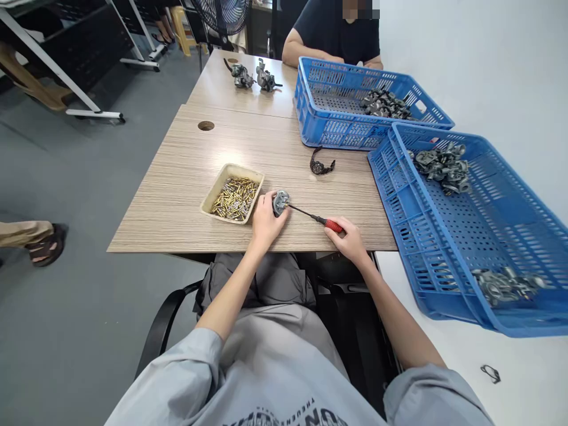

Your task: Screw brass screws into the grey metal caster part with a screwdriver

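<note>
My left hand (265, 222) grips a small grey metal part (280, 202) and holds it on edge on the wooden table (186, 171). My right hand (348, 236) holds a red-handled screwdriver (331, 223) whose dark shaft runs left, its tip touching the part. A beige tray (208, 198) filled with several brass screws sits just left of my left hand.
A black wristwatch (321, 165) lies behind the part. Two blue crates (326, 127) (448, 278) with several grey metal parts stand at the right. Another person sits at the far end by two metal assemblies (254, 77). A sandalled foot (44, 245) is at the left.
</note>
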The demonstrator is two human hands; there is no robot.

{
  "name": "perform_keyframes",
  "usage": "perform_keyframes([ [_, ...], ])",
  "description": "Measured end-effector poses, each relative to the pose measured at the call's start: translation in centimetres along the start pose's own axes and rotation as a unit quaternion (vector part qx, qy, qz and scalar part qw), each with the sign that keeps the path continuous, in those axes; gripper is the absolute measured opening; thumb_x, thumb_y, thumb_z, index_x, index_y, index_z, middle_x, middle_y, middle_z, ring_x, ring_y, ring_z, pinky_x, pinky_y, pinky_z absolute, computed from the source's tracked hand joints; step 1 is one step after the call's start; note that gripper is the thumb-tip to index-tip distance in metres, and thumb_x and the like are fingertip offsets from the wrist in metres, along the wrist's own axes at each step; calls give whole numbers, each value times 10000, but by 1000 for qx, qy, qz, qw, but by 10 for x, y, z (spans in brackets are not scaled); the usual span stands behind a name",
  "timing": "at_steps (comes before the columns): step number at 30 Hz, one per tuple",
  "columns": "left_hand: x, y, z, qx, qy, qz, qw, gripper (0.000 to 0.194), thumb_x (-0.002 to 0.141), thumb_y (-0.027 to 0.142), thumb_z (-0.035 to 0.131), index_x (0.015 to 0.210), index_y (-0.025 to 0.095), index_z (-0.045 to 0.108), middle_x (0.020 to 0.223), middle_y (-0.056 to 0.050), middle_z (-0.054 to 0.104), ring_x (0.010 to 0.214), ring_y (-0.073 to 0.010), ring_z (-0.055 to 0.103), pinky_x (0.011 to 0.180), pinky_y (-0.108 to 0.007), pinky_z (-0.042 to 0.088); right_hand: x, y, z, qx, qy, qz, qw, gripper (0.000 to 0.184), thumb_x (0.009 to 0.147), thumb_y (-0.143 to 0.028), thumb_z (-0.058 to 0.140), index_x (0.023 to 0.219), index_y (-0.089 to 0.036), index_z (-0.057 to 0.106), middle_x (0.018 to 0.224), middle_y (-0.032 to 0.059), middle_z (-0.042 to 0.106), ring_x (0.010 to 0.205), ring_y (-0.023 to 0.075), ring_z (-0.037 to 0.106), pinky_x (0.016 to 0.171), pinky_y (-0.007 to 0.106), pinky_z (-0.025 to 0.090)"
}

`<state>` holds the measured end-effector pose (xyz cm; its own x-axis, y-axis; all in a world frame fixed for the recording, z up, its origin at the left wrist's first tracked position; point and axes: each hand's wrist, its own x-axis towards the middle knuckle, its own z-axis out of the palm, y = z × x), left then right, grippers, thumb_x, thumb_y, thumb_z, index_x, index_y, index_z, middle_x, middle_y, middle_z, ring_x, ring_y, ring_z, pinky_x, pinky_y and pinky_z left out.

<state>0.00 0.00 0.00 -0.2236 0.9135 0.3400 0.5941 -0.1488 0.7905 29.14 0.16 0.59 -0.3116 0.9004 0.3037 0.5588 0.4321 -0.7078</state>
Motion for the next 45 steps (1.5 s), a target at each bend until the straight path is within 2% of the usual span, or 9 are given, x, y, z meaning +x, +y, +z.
perform_keyframes([
  [31, 0, 0, 0, 0, 2, -1, 1000, 475, 952, 264, 754, 1401, 244, 600, 1336, -128, 676, 1313, -330, 664, 1188, -495, 546, -1, 0, 1, -8, 7, -5, 1000, 265, 1020, -444, 721, 1177, -255, 819, 1133, 100, 812, 1048, 318, 754, 938, 463, 623],
  [45, 0, -2, 2, 1, 7, 8, 1000, 466, 957, 272, 739, 1401, 228, 606, 1331, -138, 675, 1297, -331, 667, 1170, -488, 554, -1, 1, 1, -10, 12, -27, 1000, 208, 1015, -364, 734, 1172, -248, 806, 1116, 94, 809, 1024, 306, 759, 909, 448, 619],
])
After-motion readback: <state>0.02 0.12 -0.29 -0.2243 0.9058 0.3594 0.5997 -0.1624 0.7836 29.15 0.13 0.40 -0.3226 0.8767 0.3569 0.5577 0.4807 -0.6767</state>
